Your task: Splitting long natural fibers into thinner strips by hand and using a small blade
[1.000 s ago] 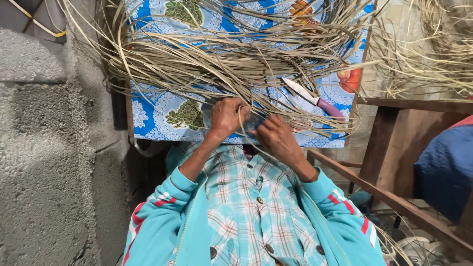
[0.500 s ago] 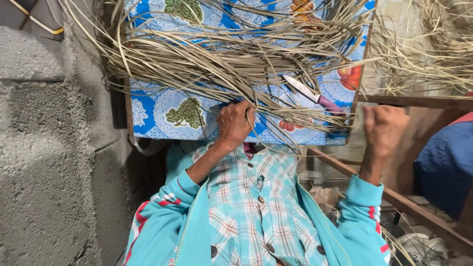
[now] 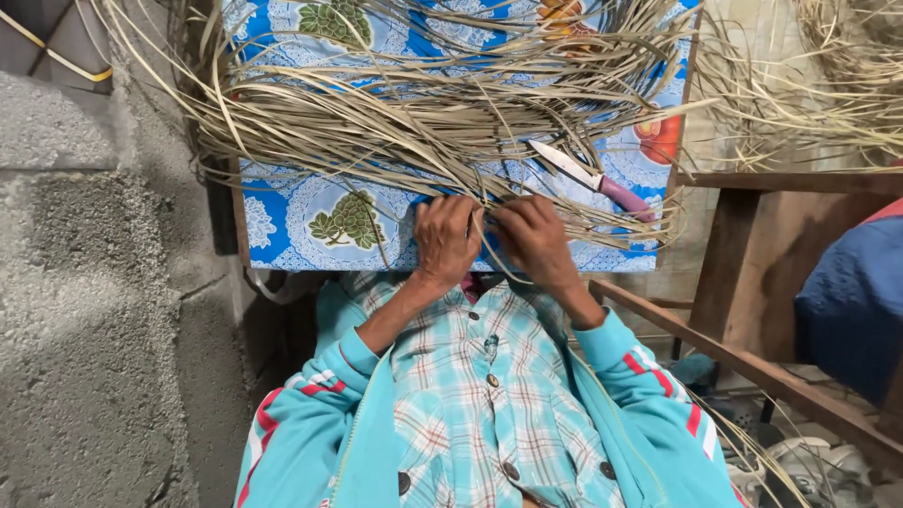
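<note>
Change: the right hand (image 3: pixel 534 237) had come back from out at the side to meet the left hand (image 3: pixel 448 235).
Desk (image 3: pixel 282 221): blue patterned cover, heaped with dried strips (image 3: pixel 423 122).
Hands: both pinched one strip at the near edge (apparently splitting it).
Knife (image 3: pixel 588 177): lay idle, just beside.

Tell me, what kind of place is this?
Probably a home craft corner for weaving: a heap of dry straw strips on a blue flowered tablecloth, a pink-handled knife, and a rough concrete wall beside it.
</note>
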